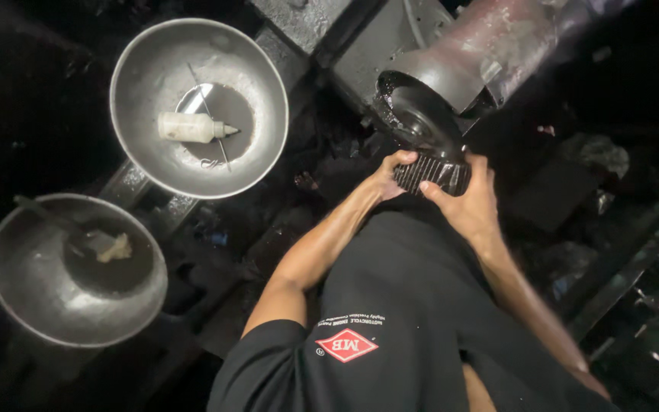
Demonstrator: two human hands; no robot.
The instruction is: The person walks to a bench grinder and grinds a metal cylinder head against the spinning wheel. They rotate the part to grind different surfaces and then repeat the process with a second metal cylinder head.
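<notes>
Dark, greasy workshop surrounds us; our left hand (387, 177) and right hand (461, 204) both clamp the ribbed gear (430, 174), steadying it just below the grinder (421, 116).

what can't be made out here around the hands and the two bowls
- Finned dark part, head view: its lower body is covered by the left hand and right hand.
- Machine housing: cut off by the top edge, its far end blurred.
- Pale lump in the lower metal bowl: too small and dim to identify.
- Thin rod in the upper metal bowl, beside the white squeeze bottle: too fine to name.
</notes>
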